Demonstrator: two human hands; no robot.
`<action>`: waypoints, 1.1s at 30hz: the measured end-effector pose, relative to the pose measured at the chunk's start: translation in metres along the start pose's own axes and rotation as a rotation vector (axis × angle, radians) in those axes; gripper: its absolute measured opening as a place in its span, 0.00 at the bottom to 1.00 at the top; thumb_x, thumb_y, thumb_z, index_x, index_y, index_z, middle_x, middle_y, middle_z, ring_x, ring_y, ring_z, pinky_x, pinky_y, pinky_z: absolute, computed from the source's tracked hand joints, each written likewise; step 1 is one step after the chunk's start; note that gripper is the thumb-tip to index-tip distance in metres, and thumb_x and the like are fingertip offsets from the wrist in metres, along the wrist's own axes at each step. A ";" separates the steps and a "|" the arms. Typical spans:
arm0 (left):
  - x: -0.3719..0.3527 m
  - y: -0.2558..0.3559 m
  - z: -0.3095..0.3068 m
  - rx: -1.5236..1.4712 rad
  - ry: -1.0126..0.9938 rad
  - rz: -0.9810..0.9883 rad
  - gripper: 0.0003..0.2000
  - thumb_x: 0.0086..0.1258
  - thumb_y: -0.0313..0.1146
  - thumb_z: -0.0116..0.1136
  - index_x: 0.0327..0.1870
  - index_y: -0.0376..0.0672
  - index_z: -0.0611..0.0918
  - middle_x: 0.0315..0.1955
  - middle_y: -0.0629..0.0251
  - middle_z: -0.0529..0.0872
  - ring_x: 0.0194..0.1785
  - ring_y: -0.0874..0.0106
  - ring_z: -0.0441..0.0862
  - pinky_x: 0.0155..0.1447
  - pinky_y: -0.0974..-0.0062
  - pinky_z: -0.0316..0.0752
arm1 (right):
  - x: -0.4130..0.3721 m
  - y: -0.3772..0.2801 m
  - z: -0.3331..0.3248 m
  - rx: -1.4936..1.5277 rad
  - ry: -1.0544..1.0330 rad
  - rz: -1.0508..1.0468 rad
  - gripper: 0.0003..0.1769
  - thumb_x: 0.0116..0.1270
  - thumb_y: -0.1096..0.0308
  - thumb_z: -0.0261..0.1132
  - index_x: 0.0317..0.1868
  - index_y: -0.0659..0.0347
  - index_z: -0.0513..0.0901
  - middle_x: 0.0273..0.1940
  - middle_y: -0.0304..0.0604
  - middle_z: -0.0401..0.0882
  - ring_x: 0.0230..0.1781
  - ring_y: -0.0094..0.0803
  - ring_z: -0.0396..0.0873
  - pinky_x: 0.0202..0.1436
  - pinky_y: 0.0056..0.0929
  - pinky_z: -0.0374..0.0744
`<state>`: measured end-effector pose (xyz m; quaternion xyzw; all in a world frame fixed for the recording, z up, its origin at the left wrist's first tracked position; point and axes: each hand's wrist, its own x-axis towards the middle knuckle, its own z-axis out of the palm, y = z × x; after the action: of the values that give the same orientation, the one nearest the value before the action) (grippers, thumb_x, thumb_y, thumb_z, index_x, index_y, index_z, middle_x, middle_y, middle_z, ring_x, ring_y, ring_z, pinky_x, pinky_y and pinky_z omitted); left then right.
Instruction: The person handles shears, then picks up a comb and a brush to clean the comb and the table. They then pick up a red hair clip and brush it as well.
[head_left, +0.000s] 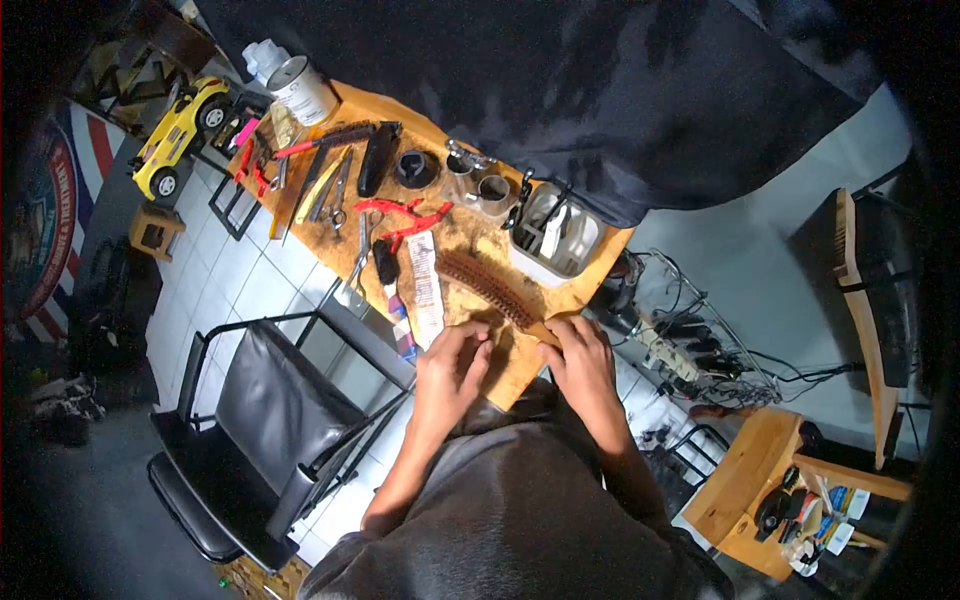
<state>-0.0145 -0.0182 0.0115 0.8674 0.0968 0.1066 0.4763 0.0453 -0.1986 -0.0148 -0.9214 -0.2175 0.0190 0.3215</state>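
A brush (485, 288) with brown bristles lies slantwise over the front of the wooden table (515, 375). My right hand (582, 358) has its fingers closed round the handle end of this brush. To its left, my left hand (450, 372) is held at the table's front edge, fingers loosely curled and apart from the thumb, with nothing visible between them. Just beyond my left hand lies a long white comb (426, 285). Red clips (405, 215), a small black brush (385, 260) and scissors (360, 252) rest farther left.
A grey container (557, 238) with tools stands at the table's right, near metal cups (493, 192). A black jar (415, 170), combs and a tin can (302, 90) sit farther back. A black chair (285, 410) stands left; cables (690, 330) hang right.
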 end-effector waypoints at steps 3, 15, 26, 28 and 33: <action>-0.009 -0.004 0.000 -0.022 0.041 -0.002 0.08 0.63 0.26 0.61 0.41 0.35 0.80 0.31 0.60 0.82 0.30 0.75 0.78 0.33 0.78 0.72 | -0.003 0.003 0.004 0.013 0.014 -0.048 0.14 0.60 0.72 0.64 0.46 0.65 0.76 0.42 0.54 0.74 0.43 0.53 0.73 0.48 0.44 0.72; -0.064 -0.033 -0.016 0.232 0.138 -0.452 0.16 0.69 0.40 0.58 0.36 0.32 0.72 0.24 0.53 0.78 0.24 0.66 0.74 0.32 0.68 0.71 | -0.032 -0.018 0.003 0.118 -0.007 -0.058 0.14 0.61 0.75 0.63 0.47 0.68 0.72 0.39 0.55 0.72 0.39 0.51 0.74 0.43 0.41 0.74; -0.053 -0.083 0.002 -0.757 -0.053 -0.578 0.12 0.76 0.42 0.47 0.39 0.42 0.76 0.27 0.74 0.77 0.28 0.84 0.71 0.30 0.85 0.64 | -0.045 -0.024 0.013 0.271 0.088 0.041 0.16 0.62 0.71 0.63 0.48 0.68 0.73 0.38 0.56 0.77 0.37 0.50 0.78 0.41 0.39 0.76; -0.055 -0.083 -0.003 -0.789 -0.084 -0.540 0.12 0.76 0.41 0.47 0.37 0.42 0.75 0.26 0.75 0.76 0.28 0.84 0.70 0.31 0.85 0.64 | -0.044 -0.031 0.009 0.325 0.051 0.154 0.16 0.62 0.69 0.65 0.48 0.68 0.75 0.37 0.56 0.79 0.35 0.46 0.80 0.40 0.36 0.77; -0.061 -0.066 -0.024 -0.852 -0.086 -0.524 0.11 0.77 0.38 0.45 0.35 0.42 0.73 0.24 0.76 0.71 0.28 0.84 0.67 0.34 0.84 0.62 | -0.045 -0.049 0.005 0.381 0.009 0.249 0.16 0.62 0.66 0.67 0.46 0.66 0.79 0.33 0.51 0.82 0.30 0.36 0.82 0.36 0.30 0.77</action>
<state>-0.0839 0.0194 -0.0378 0.5459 0.2396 -0.0223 0.8025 -0.0156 -0.1804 0.0054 -0.8639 -0.0931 0.0953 0.4857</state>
